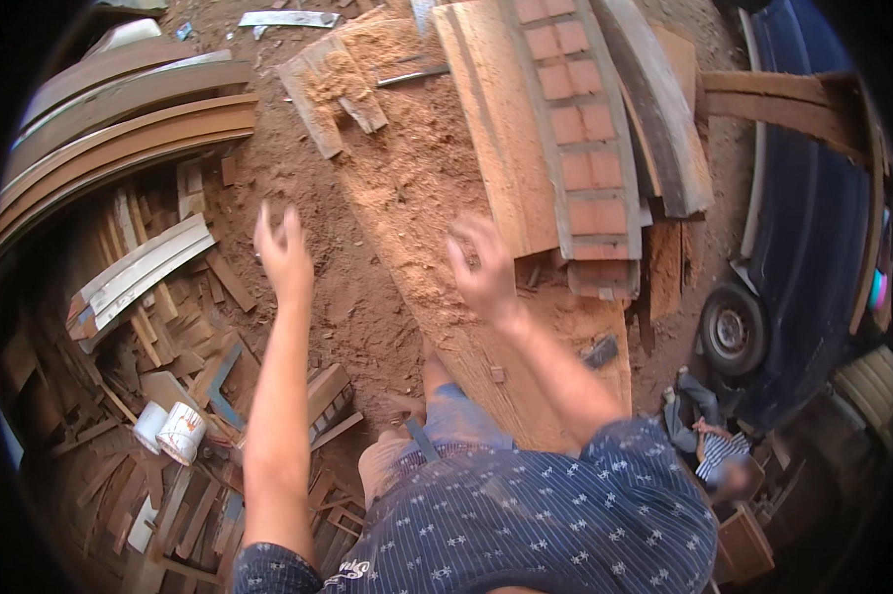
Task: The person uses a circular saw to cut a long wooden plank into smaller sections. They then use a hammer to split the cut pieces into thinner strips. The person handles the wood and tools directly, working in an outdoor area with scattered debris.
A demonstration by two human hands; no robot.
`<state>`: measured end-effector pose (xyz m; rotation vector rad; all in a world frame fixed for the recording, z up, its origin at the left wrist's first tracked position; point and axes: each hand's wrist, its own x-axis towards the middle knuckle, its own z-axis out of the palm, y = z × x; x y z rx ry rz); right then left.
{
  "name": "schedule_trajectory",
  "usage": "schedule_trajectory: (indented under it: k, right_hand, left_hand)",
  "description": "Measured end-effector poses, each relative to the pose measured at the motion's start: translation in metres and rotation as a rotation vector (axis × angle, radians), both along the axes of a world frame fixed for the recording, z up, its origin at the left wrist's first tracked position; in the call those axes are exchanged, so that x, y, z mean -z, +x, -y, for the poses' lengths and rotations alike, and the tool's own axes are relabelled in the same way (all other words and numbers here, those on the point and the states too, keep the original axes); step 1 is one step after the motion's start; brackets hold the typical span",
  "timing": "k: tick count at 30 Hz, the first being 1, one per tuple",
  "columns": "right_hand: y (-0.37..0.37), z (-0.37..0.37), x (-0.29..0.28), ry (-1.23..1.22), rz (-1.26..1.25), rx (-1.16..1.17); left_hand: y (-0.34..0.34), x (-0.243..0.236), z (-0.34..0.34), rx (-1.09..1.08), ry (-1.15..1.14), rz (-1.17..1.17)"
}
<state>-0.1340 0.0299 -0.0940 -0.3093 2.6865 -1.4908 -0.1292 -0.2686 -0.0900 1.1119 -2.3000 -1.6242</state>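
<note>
My left hand [286,259] is raised over the reddish dirt ground [343,267], its fingers apart and nothing in it. Above a long, wide board [471,361] strewn with sawdust [402,188] hangs my right hand [484,272]. Its fingers curl loosely, with a gap to the thumb and no object visible between them. Beyond it lies a broad sawn plank [496,139], beside a mortared strip of red bricks [580,124]. A small dark block-like object [599,351] rests on the board by my right forearm. Near the far end, a thin dark rod [413,76] lies in the sawdust.
Stacked long boards [130,129] and a heap of wood offcuts [184,327] fill the left side. Two white buckets [181,433] stand among the scraps. At the right are a dark blue vehicle [798,198] with its wheel [732,332] and another person [714,441].
</note>
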Motion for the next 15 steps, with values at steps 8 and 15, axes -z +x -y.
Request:
schedule_trajectory:
  k: [8, 15]
  right_hand:
    - [0.107, -0.092, -0.001, 0.644, 0.135, 0.292]
    - [0.064, -0.054, 0.036, 0.335, 0.191, 0.749]
  left_hand:
    - [0.344, 0.015, 0.032, 0.081, -0.2, 0.754]
    - [0.384, -0.021, 0.074, -0.212, 0.095, 0.72]
